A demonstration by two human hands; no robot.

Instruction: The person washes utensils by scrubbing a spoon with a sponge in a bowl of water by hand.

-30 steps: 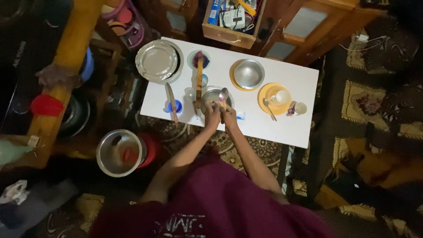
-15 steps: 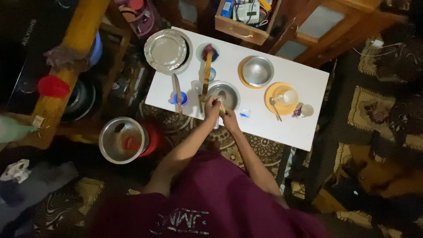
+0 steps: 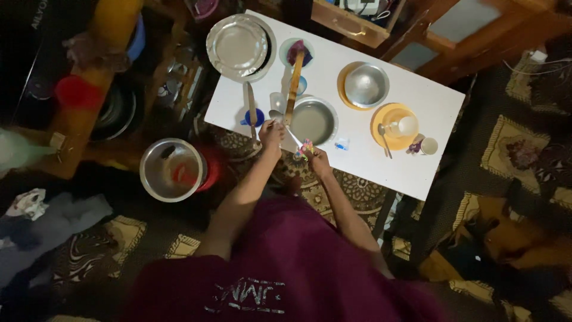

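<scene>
— Dim room, this: patterned carpet (image 3: 524, 155) all round, and a low white table (image 3: 417, 173) set in the middle of it, with the person bent over its near edge.

— What lies about the hands?

— Beyond the fingertips, a steel bowl (image 3: 313, 121), almost touching them. Farther out past it, a big steel plate (image 3: 238, 46) and a long wooden stick (image 3: 292, 83) pointing back toward the left fingers. Outward of the left hand, a knife (image 3: 250, 107) rests across a small blue cup (image 3: 256, 118). Down on the floor, well off to that same side, a steel pot (image 3: 173, 170).

— And the hands themselves?

— Left hand (image 3: 271, 133) is closed on a spoon (image 3: 275, 114), fingers pinched together just below its bowl, which pokes out beyond them. The handle seems to run slantwise to the right hand (image 3: 320, 161), whose fingers are bunched on a small pink-and-yellow scrap (image 3: 305, 148) pressed at the handle's end. What that scrap is, I can't make out.

— So which step is it?

— I'd judge the spoon is being rubbed or wiped, held off the table between the two hands, just short of the steel bowl.

— What does the next move ask?

— A firm left pinch so the spoon doesn't twist, I'd say, with the scrap drawn along the handle; and care for the bowl so close beyond the knuckles.
</scene>
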